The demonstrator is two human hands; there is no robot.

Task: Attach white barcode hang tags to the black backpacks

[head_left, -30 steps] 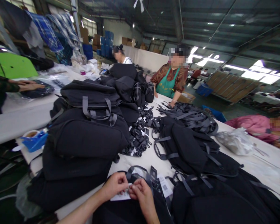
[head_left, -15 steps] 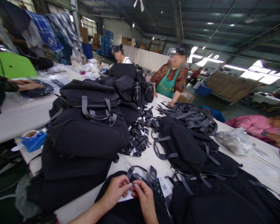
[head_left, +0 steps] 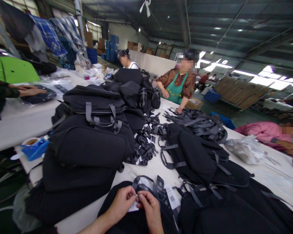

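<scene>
Close in front of me, my left hand [head_left: 121, 202] and my right hand [head_left: 149, 206] meet, thumbs and fingertips pinched together around a small white tag [head_left: 133, 207]. Part of that tag is covered by my fingers, and what sits right at the fingertips is too small to make out. Beneath both hands lies a black bag [head_left: 136, 225] with a grey handle loop at its top. Just right of my fingers, a black hang tag [head_left: 160, 184] and a white printed tag [head_left: 172, 197] rest on it.
Stacked black bags [head_left: 95, 139] rise on the left; more black backpacks [head_left: 192, 152] lie right. Between them are small black buckled straps [head_left: 143, 148]. A pile of straps [head_left: 200, 123] lies by a co-worker in a green apron [head_left: 174, 89]. A plastic bag [head_left: 246, 149] lies far right.
My hands stay pinched together, with only slight finger movement at the white tag. The co-worker in the green apron has lifted one hand off the table.
</scene>
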